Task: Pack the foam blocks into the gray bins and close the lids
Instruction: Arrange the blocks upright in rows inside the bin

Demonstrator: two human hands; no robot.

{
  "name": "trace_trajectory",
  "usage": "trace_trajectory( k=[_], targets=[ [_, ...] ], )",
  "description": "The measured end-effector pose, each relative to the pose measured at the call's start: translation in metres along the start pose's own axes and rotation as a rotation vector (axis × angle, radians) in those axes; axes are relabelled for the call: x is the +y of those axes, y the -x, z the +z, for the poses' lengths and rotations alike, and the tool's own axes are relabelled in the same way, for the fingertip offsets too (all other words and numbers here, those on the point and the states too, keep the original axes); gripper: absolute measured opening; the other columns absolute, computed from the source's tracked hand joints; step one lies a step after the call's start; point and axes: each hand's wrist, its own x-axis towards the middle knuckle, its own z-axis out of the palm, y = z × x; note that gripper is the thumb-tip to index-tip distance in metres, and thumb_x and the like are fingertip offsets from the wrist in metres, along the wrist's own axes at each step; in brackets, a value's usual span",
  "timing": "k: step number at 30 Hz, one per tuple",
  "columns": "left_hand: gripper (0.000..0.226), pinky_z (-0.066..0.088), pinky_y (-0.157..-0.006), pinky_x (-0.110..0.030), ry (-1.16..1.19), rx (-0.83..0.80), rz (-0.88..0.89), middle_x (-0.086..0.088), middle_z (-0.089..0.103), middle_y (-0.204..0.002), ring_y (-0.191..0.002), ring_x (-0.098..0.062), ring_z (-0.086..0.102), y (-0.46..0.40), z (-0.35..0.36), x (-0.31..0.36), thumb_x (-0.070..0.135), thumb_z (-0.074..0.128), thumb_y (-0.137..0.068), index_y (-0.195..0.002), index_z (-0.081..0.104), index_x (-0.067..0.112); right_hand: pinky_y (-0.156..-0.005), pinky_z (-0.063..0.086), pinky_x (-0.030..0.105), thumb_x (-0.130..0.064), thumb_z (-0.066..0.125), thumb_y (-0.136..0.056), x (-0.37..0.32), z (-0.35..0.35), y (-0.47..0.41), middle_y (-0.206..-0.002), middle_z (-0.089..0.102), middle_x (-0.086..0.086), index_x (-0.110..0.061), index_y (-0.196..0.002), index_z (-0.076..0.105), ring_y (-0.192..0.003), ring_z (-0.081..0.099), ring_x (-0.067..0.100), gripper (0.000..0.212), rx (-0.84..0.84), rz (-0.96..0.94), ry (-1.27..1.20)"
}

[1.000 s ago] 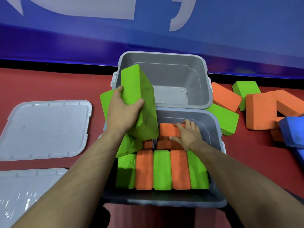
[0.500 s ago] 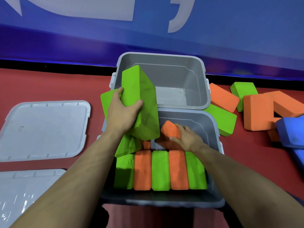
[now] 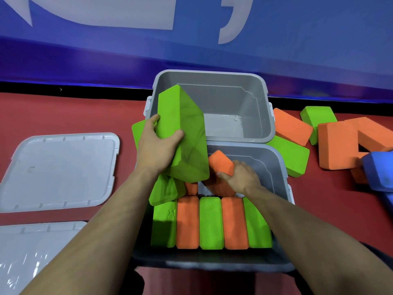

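Two gray bins stand one behind the other. The near bin [image 3: 282,167] holds a front row of several green and orange foam blocks [image 3: 210,224] standing on edge. My left hand [image 3: 157,147] grips a large green block [image 3: 182,135] tilted above the near bin's left side. My right hand [image 3: 240,177] grips an orange block [image 3: 220,167] tilted up inside the near bin, behind the row. Another green block [image 3: 165,190] leans at the bin's left wall. The far bin [image 3: 263,99] has no blocks in it.
Two gray lids lie on the red floor at left, one [image 3: 59,169] beside the bins and one [image 3: 32,256] nearer me. Loose orange [image 3: 291,126], green [image 3: 291,156] and blue [image 3: 380,171] blocks are scattered to the right. A blue wall stands behind.
My right hand lay flat on the orange block, then curled round it and tipped its far end up. The green block in my left hand has stayed almost in place.
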Motion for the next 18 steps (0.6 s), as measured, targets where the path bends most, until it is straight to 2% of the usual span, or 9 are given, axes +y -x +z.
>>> trace_trajectory(
  k=[6,13,15,18],
  targets=[
    [0.09,0.048,-0.106,-0.044,0.026,-0.022,-0.02,0.003,0.056,-0.13,-0.117,-0.017,0.061,-0.001,-0.002,0.001,0.05,0.078,-0.068,-0.148,0.044,0.028,-0.093,0.052,0.042,-0.086,0.057,-0.069,0.001,-0.035,0.011,-0.12,0.07,0.007,-0.02,-0.116,0.062,-0.116,0.063,0.031,0.082,0.053,0.066,-0.108],
    [0.087,0.048,-0.107,-0.046,0.032,-0.036,-0.017,0.0,0.056,-0.137,-0.118,-0.018,0.06,0.002,-0.007,0.001,0.048,0.079,-0.072,-0.148,0.043,0.03,-0.096,0.049,0.041,-0.075,0.063,-0.078,-0.018,-0.026,0.029,-0.13,0.063,0.01,-0.014,-0.128,0.056,-0.122,0.06,0.033,0.08,0.119,0.104,-0.128],
    [0.089,0.048,-0.107,-0.045,0.039,-0.033,-0.022,0.001,0.056,-0.135,-0.118,-0.017,0.06,0.003,-0.008,0.0,0.051,0.079,-0.069,-0.148,0.044,0.03,-0.096,0.049,0.042,-0.073,0.061,-0.082,-0.023,-0.023,0.029,-0.129,0.064,0.016,-0.008,-0.126,0.055,-0.122,0.06,0.035,0.08,0.128,0.172,-0.19],
    [0.084,0.046,-0.108,-0.044,0.043,-0.028,-0.018,0.004,0.054,-0.126,-0.116,-0.016,0.059,0.002,-0.01,-0.002,0.043,0.082,-0.074,-0.148,0.045,0.027,-0.095,0.05,0.043,-0.079,0.057,-0.08,-0.026,-0.02,0.025,-0.125,0.066,0.019,-0.005,-0.122,0.056,-0.119,0.062,0.036,0.085,0.113,0.306,-0.348]
  ],
)
